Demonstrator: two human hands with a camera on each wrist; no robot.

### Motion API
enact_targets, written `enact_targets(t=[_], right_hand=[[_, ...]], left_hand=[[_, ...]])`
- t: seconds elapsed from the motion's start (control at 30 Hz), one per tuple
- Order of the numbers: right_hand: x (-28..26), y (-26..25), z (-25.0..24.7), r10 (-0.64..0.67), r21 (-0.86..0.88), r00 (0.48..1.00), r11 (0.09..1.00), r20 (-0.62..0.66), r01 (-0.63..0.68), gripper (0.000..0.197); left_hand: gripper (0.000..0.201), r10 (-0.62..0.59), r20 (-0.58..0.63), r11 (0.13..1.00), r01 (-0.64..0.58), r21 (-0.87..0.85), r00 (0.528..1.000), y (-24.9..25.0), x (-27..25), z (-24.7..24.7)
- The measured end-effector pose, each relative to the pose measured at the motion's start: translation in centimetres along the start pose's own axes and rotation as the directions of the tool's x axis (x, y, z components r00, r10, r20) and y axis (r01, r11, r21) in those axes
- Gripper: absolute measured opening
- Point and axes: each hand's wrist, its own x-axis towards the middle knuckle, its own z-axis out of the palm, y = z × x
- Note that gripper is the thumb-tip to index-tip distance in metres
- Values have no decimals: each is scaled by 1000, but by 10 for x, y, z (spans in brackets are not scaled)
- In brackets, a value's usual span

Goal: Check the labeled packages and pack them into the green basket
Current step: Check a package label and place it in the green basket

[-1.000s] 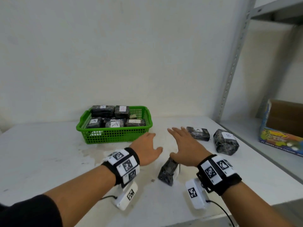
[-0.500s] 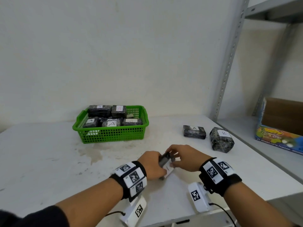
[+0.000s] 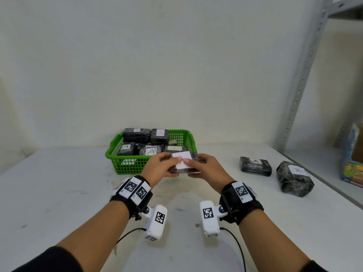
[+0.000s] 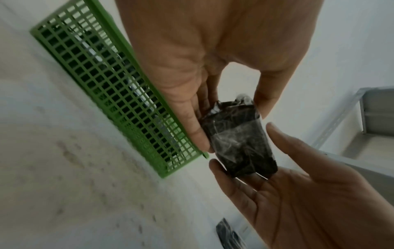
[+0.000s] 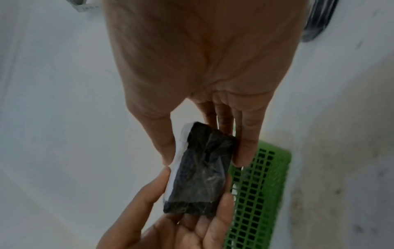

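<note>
Here both forearms reach forward over the white table (image 3: 59, 193), the left hand (image 3: 160, 166) and right hand (image 3: 208, 168) meeting just near of the green basket (image 3: 129, 163), which holds several dark wrapped packages labeled A. Between them, lifted off the table, the dark package (image 3: 183, 163) with its white label is pinched at either end, thumbs on top, fingers beneath.

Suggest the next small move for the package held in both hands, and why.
Probably carry the held package forward over the green basket and lower it in. Both the left hand and the right hand grip it just in front of the basket, label up; the letter seems to be an A, partly hidden by thumbs, matching the A packages already inside.
</note>
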Motion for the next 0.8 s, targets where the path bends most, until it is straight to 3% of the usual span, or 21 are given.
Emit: enact_targets(t=[0.27,0.33,0.5,0.8], right_hand=[[36,8,31,-35,113,999,993,-38,39,66],[41,7,37,-22,125,1000,992,-13,23,62],[46,8,48,-37,97,997,995,64,30,31],[48,6,49,-49,144,992,989,120,31,35]], left_hand=[[27,81,-23,993,-83,-85,996,-3,11,-35],[25,118,-36,992,-119,-36,992,-6,14,-41],[22,166,-44,986,-165,33,985,-13,19,-51],[19,128,-72,987,-134,-86,989,-10,25,-60]])
